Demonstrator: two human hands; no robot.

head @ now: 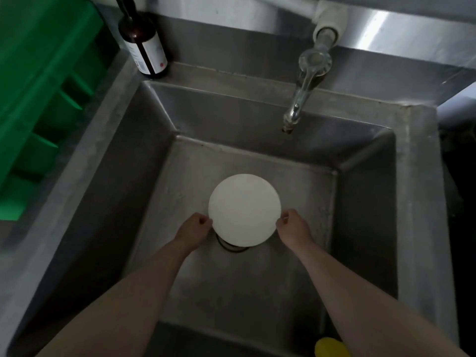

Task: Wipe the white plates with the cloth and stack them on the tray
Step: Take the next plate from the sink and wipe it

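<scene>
One white plate (244, 210), one bottle (143, 45), one tap (304, 81), one sink (365, 202)

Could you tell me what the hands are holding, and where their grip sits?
Both hands, left and right, pinch one white plate by its opposite side edges.

The sink (365, 191) is brushed stainless steel, dull and faintly streaked, while the tap (301, 91) above it is polished metal with a bright gloss. The plate (244, 210) looks smooth, matt white, and the bottle (144, 45) is glossy dark brown glass with a paper label. The crate (38, 99) is smooth green plastic
</scene>
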